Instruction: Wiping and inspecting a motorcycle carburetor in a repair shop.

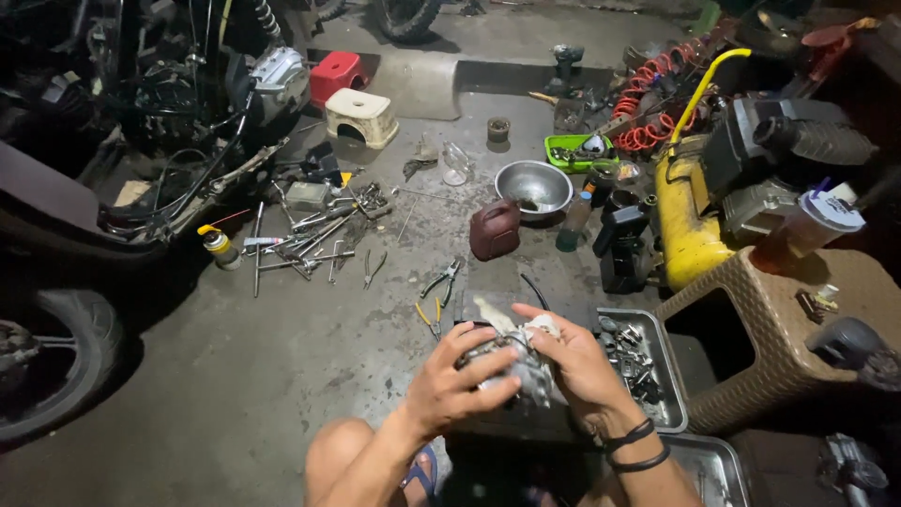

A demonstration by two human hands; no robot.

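Both my hands hold a grey metal engine part (511, 368) low in the middle of the head view. My left hand (457, 379) wraps around its left side. My right hand (572, 361) covers its right side and presses a pale rag (542, 326) on top. Black bands circle my right wrist. The part sits above a dark block (488, 307) on the concrete floor, and my knee shows below.
A metal tray (668, 404) with several small parts lies right of my hands. Pliers (441, 280), wrenches (305, 244), a dark red jug (495, 230) and a steel bowl (534, 188) lie ahead. A motorcycle (141, 122) stands left, a yellow compressor (690, 211) and woven stool (770, 329) right.
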